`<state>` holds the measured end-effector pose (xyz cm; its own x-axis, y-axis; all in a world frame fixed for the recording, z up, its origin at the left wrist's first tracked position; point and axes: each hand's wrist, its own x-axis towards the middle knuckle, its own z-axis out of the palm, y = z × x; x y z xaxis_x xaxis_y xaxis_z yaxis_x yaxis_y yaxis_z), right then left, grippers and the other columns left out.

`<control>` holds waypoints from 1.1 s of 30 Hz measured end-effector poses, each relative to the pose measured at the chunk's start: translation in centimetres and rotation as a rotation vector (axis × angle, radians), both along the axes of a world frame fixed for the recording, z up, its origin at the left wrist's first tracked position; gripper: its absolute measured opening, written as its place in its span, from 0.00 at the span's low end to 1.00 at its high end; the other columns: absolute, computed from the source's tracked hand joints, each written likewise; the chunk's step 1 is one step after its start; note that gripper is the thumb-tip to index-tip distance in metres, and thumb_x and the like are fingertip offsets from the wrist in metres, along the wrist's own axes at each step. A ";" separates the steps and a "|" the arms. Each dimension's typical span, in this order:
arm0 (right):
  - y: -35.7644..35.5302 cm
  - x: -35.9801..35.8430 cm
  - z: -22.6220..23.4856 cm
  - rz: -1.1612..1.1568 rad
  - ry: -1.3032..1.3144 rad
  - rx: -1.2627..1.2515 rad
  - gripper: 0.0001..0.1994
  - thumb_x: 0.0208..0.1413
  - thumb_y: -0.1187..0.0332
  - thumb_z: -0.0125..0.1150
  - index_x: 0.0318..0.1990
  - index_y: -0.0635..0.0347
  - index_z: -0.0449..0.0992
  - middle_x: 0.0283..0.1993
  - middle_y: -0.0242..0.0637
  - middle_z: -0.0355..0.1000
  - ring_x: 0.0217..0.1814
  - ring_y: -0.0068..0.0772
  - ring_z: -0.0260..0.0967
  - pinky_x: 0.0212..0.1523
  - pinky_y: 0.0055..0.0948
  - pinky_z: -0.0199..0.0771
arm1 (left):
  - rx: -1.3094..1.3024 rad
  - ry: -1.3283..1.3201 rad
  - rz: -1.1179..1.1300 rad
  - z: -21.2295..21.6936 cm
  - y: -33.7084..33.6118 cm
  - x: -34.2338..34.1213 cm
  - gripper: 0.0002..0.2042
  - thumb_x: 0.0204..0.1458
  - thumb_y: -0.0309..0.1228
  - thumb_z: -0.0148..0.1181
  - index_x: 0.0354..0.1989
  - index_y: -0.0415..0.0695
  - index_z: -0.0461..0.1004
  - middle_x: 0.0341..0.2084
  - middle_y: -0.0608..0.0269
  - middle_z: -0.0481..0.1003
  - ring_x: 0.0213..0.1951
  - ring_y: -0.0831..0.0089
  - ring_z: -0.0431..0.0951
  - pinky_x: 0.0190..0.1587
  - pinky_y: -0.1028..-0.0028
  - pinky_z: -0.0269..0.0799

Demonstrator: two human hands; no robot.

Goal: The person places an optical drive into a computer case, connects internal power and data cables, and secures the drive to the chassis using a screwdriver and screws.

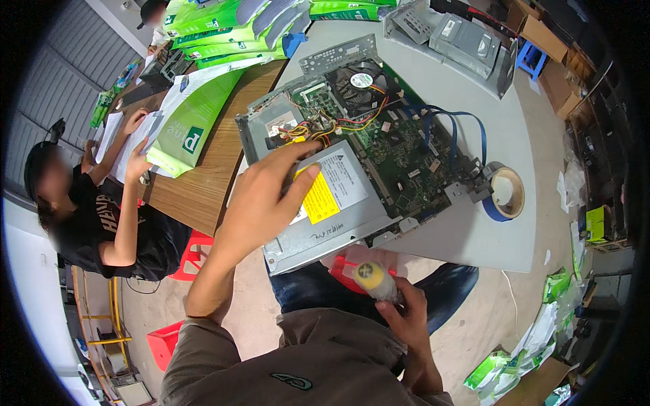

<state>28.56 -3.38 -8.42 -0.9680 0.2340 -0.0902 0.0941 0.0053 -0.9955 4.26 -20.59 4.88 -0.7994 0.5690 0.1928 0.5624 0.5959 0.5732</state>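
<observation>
Left fingers (307,181), parted, touch computer (399,166); right fingers (412,295) grip tool (376,280); grey table (491,247), littered floor (491,308)

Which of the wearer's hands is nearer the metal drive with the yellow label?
Left. The left hand is touching the metal drive; the right hand is clear of it, lower right in the picture, holding a yellow-ended tool.

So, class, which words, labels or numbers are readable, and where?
Located, not quoted:
Green paper wrapper: large white lettering, readable.
Black cloth T-shirt: white letters, partly readable.
Flat silver metal drive: dark handwriting, unclear.
White-and-yellow paper label: print too small.
Round white sticker: too small.
</observation>
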 end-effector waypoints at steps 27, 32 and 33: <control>-6.6 -1.0 -1.7 -0.071 0.919 -0.351 0.24 0.61 0.47 0.65 0.51 0.57 0.72 0.30 0.30 0.70 0.26 0.18 0.62 0.25 0.22 0.58 | 0.200 0.074 -0.061 -1.0 -1.7 -0.4 0.15 0.58 0.21 0.53 0.52 0.40 0.77 0.36 0.42 0.80 0.35 0.44 0.81 0.36 0.54 0.75; -8.1 -1.9 -3.1 -0.126 0.143 -0.111 0.21 0.64 0.53 0.61 0.52 0.60 0.70 0.30 0.30 0.69 0.28 0.19 0.63 0.28 0.23 0.62 | 0.245 0.056 -0.031 -1.2 -1.9 -0.2 0.14 0.58 0.22 0.53 0.52 0.42 0.78 0.35 0.43 0.80 0.33 0.44 0.80 0.36 0.56 0.75; -8.2 -1.4 -3.2 -0.102 0.203 -0.170 0.19 0.63 0.57 0.61 0.52 0.63 0.71 0.34 0.34 0.72 0.30 0.23 0.67 0.32 0.26 0.66 | 0.239 0.065 -0.031 -1.2 -1.9 -0.3 0.14 0.59 0.23 0.54 0.52 0.43 0.78 0.35 0.43 0.80 0.33 0.44 0.80 0.35 0.57 0.75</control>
